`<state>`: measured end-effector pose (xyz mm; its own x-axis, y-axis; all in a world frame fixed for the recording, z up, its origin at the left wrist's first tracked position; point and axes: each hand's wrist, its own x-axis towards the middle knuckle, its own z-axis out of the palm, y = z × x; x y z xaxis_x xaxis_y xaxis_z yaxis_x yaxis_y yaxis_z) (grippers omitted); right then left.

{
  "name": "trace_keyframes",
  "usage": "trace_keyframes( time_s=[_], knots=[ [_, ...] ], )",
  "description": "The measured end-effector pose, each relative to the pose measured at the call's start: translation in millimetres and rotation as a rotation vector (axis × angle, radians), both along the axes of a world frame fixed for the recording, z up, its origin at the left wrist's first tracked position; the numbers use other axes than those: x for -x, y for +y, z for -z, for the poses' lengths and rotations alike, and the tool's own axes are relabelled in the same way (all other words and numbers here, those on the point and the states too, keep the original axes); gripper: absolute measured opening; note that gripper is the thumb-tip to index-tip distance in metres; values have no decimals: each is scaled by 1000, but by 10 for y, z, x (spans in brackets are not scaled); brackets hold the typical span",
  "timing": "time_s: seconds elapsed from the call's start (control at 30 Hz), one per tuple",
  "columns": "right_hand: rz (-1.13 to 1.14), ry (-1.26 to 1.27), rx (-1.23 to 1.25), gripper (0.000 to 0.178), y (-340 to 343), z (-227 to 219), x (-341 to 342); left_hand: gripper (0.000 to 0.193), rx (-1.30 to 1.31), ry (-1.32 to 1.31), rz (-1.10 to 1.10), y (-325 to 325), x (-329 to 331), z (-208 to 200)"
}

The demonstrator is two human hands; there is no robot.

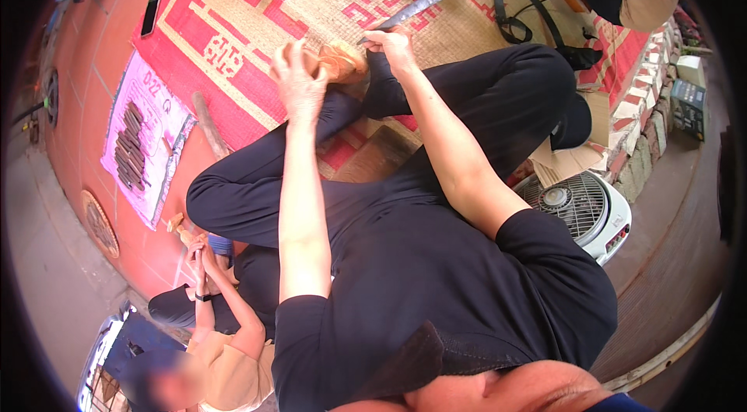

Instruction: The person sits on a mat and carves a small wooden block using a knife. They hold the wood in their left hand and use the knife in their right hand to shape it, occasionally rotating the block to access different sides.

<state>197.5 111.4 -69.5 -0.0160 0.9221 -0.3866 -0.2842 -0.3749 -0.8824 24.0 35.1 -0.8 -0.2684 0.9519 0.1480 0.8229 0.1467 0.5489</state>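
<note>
My left hand (299, 79) is curled round the left end of a pale wooden carving (341, 62), its fingers bent over the wood. The carving rests low in front of my crossed legs, close to my dark-clad foot. Its finer shape is too blurred to tell. Just right of it, my right hand (394, 48) is closed round a long grey tool (416, 9) with a flat, rounded far end. That end points up and to the right, away from the carving. The tool's other end lies near the wood, partly hidden by my fingers.
I sit on a red and straw-coloured mat (233, 23). To the left lie a phone (150, 16), a wooden stick (208, 122) and a pink sheet (152, 93) bearing several dark rods (131, 147). A fan (572, 210) stands right; a co-worker (226, 365) sits lower left.
</note>
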Motion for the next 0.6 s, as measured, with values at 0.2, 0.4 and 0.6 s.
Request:
trace_keyframes(
  time_s=[0.2, 0.4, 0.6],
  knots=[
    [-24, 75, 25, 11, -11, 85, 98, 65, -67, -241, 55, -139, 367, 234],
    [-70, -28, 90, 12, -48, 111, 47, 64, -101, -144, 21, -177, 208, 203],
    [-22, -127, 113, 13, -120, 142, 43, 63, -86, -92, -12, -187, 133, 134]
  ],
)
